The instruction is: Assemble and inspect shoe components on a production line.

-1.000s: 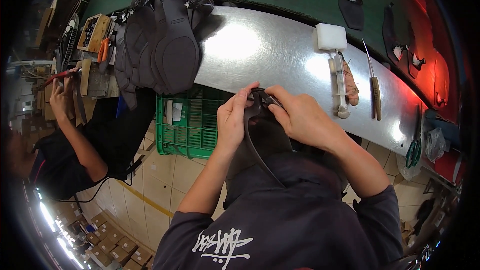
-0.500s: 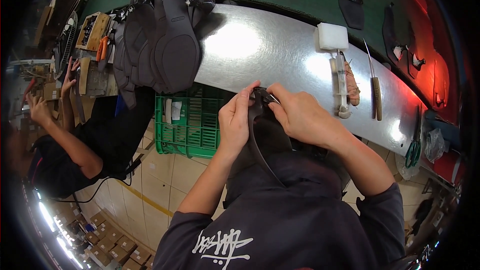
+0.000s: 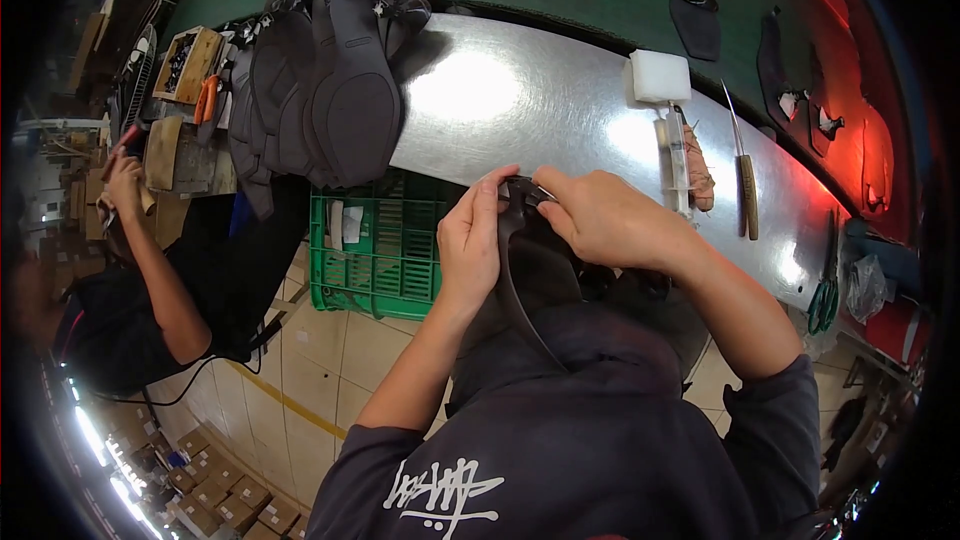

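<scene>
We have both hands at the middle of the frame, pinching the top edge of a dark rubbery piece [image 3: 535, 260] that hangs down over our lap, just off the near edge of the metal table [image 3: 520, 100]. The left hand [image 3: 470, 240] grips the piece from the left side, thumb and fingers closed on it; the right hand [image 3: 600, 220] presses its fingertips onto the same edge from the right.

In our judgement the pinch is small, so the edge could slip out from under the fingers if the hanging weight pulls, and the two sides could end up misaligned.

The table is shiny steel with glare. On it lie a stack of dark pieces [image 3: 330, 70] at upper left, and a white block [image 3: 660, 75], a syringe [image 3: 680, 155] and a knife [image 3: 745, 190] at right. A green crate [image 3: 375, 250] sits below. Another person [image 3: 130, 270] works at the left, over a tiled floor.
</scene>
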A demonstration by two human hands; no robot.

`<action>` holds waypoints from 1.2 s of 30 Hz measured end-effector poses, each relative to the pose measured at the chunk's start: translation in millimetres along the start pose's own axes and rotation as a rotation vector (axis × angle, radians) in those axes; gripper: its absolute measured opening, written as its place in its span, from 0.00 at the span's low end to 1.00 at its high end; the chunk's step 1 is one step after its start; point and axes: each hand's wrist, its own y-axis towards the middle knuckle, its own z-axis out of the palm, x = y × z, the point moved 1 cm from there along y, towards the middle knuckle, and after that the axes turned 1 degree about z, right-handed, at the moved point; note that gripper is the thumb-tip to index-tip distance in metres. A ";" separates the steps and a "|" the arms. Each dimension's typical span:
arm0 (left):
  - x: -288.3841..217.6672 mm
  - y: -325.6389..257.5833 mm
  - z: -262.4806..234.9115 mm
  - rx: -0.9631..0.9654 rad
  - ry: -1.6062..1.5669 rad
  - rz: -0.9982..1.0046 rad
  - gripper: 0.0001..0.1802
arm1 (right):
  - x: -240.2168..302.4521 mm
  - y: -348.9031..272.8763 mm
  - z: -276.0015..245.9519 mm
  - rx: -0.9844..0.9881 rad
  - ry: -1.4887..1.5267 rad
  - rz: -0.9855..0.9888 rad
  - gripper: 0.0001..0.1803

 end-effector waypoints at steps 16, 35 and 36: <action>-5.5 -1.9 1.5 -0.032 0.009 -0.030 0.22 | -2.1 -8.9 19.4 -0.128 -0.193 -0.099 0.13; -5.9 -3.1 -0.1 -0.002 -0.025 -0.089 0.19 | -9.6 -3.7 12.2 -0.087 0.163 0.001 0.14; -6.1 -3.1 0.1 0.001 -0.020 -0.086 0.19 | -11.1 -2.0 11.0 -0.080 0.175 -0.019 0.14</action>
